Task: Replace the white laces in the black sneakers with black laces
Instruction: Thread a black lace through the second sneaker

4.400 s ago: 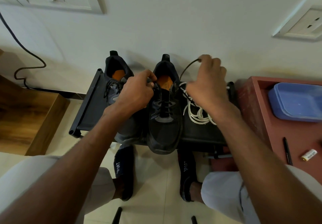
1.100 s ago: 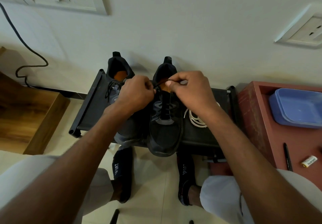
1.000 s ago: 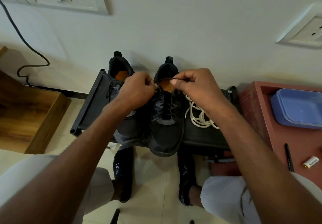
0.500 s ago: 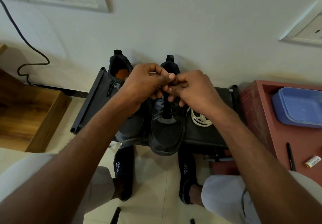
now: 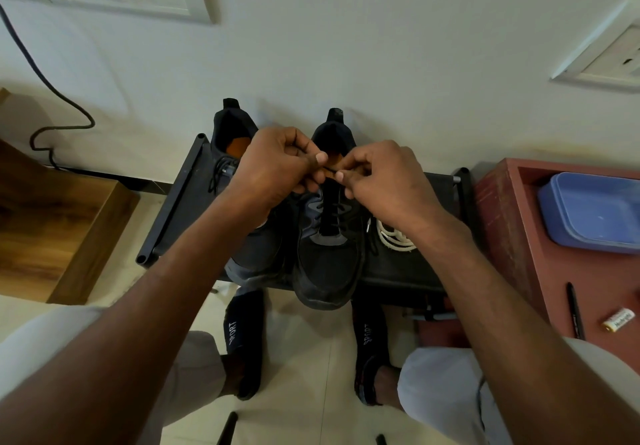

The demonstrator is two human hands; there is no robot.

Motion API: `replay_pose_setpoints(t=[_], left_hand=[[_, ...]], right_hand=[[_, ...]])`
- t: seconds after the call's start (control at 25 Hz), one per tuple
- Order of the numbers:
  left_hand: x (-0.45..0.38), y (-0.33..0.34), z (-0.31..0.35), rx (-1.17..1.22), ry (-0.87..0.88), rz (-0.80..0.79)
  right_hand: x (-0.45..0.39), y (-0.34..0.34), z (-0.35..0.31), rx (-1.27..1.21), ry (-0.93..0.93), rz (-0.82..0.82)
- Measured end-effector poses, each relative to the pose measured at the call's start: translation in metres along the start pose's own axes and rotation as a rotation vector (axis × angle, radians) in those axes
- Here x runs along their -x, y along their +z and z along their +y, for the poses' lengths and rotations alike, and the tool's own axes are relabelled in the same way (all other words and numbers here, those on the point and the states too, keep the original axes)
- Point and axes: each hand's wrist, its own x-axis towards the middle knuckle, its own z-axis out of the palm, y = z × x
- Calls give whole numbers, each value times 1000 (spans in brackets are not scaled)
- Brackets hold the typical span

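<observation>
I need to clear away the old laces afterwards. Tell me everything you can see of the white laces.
The white laces lie in a loose, coiled bundle on the black rack, just right of the right-hand sneaker and out of both shoes. They look like off-white woven cord, with one tip end showing beside the sneaker's edge. The right hand's wrist hides the upper part of the bundle. Neither hand touches them.

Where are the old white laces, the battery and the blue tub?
white laces (image 5: pixel 394 238), head view, on the coiled bundle right of the sneaker.
battery (image 5: pixel 619 320), head view, mid-body.
blue tub (image 5: pixel 595 216), head view, on its floor.
</observation>
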Motion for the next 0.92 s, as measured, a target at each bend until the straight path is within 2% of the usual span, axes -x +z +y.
replay_pose_setpoints(t=[0.12, 0.2, 0.28, 0.36, 0.4, 0.52, 0.92], left_hand=[[-1, 3, -1, -18, 3, -44], [-2, 3, -3, -85, 2, 6], [-5, -1, -8, -344, 79, 55], [-2, -2, -10, -630, 120, -10], [-1, -2, -11, -682, 108, -50], [-2, -4, -11, -629, 72, -56], [-3, -6, -12, -580, 55, -64]], right_hand=[[1, 4, 2, 43, -6, -15], [3, 9, 1, 80, -16, -2], [4, 14, 2, 141, 1, 9], [6, 18, 1, 206, 21, 24], [7, 20, 0, 251, 20, 38], [9, 25, -2, 341, 26, 70], [11, 40, 0, 387, 37, 134]])
